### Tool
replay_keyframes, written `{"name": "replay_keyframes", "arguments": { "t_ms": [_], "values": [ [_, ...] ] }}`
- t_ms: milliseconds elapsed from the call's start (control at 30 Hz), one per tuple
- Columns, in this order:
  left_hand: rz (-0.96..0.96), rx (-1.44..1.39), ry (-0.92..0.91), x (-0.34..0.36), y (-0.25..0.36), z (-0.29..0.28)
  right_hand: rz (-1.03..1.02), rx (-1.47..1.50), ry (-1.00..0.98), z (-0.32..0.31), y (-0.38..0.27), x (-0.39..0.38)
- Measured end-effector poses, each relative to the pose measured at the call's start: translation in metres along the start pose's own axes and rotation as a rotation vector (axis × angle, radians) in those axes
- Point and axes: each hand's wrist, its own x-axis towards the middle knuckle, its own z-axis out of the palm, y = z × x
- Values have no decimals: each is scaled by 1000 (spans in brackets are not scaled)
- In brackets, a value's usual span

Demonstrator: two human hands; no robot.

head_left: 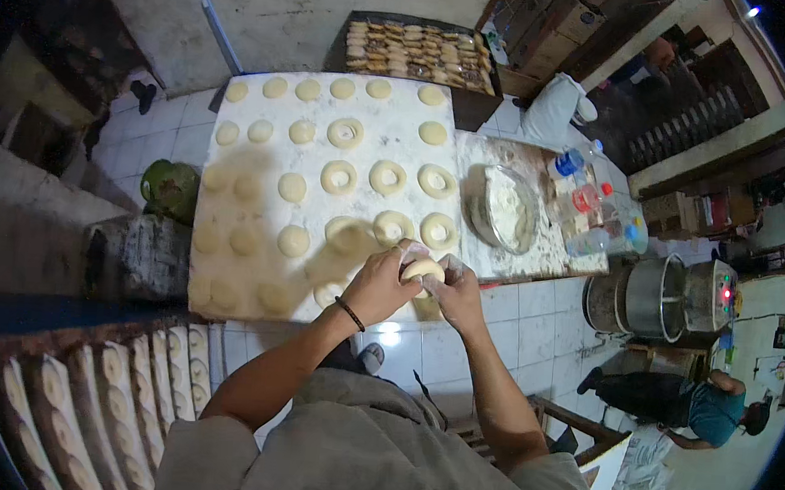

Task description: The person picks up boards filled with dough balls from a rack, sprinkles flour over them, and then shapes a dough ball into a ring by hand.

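Observation:
Between my two hands, over the near right edge of the floured table point(261, 168), is a piece of pale dough point(423, 270) bent into a curved ring shape. The fingers of my left hand point(384, 276) close around its left side. My right hand point(458, 292) grips the other side, and its fingers partly hide the dough. Beyond my hands lie several dough rings point(387, 178) with open middles. Rounded dough balls point(292, 187) stand in rows farther left and at the back, some in my shadow.
Right of the table, a metal bowl of flour point(507, 207) sits beside plastic bottles point(586, 204) on a lower bench. A tray of baked pieces point(420, 51) is at the back. Racked dough trays point(90, 406) fill the lower left. A mixer point(671, 296) and another person point(718, 409) are at right.

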Motion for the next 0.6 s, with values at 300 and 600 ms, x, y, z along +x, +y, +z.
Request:
{"name": "replay_keyframes", "arguments": {
  "t_ms": [300, 600],
  "values": [
    [-196, -1037, -139, -67, 23, 88, 134, 407, 63, -40, -16, -132],
    [-321, -1079, -234, -93, 67, 112, 103, 567, -99, -70, 9, -196]
  ]
}}
